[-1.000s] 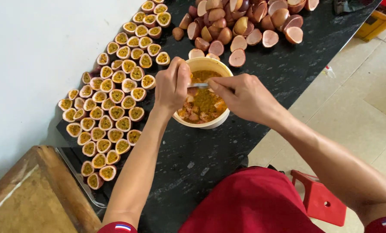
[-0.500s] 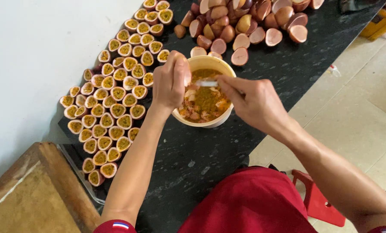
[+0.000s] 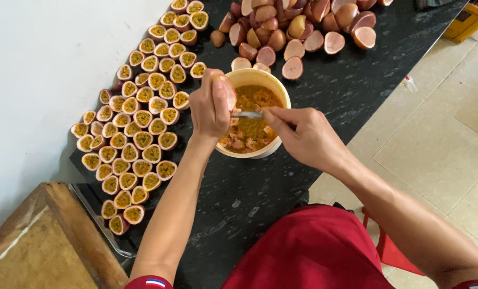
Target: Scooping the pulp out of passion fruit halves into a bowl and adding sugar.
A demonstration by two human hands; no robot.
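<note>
Head view: the left hand (image 3: 211, 107) is closed around a passion fruit half (image 3: 227, 92), holding it over the near-left rim of a cream plastic bowl (image 3: 273, 85). The right hand (image 3: 303, 136) pinches a metal spoon (image 3: 248, 114) between thumb and fingers, its tip reaching into the fruit half in the left hand. Both hands meet just above the bowl, which holds orange-yellow pulp with pinkish bits along its near side. The bowl stands on a black speckled tabletop (image 3: 249, 198), roughly midway across its width.

To the left of the bowl, rows of cut passion fruit halves still filled with pulp (image 3: 137, 123) run along the tabletop's wall-side edge, close-packed and reaching almost to the left wrist. Beyond the bowl lies a heap of scooped-out shells (image 3: 297, 24), the nearest ones just beside the bowl's far rim. The white wall (image 3: 35, 64) borders the tabletop on the left.

Bare tabletop shows on the near side of the bowl, under the forearms, and on the right, out to the edge above the tiled floor (image 3: 442, 139). A wooden board (image 3: 35, 241) sits at the lower left, beside the tabletop's near-left corner. The person wears a red shirt (image 3: 314, 251), and a red stool (image 3: 388, 249) shows just beside it.
</note>
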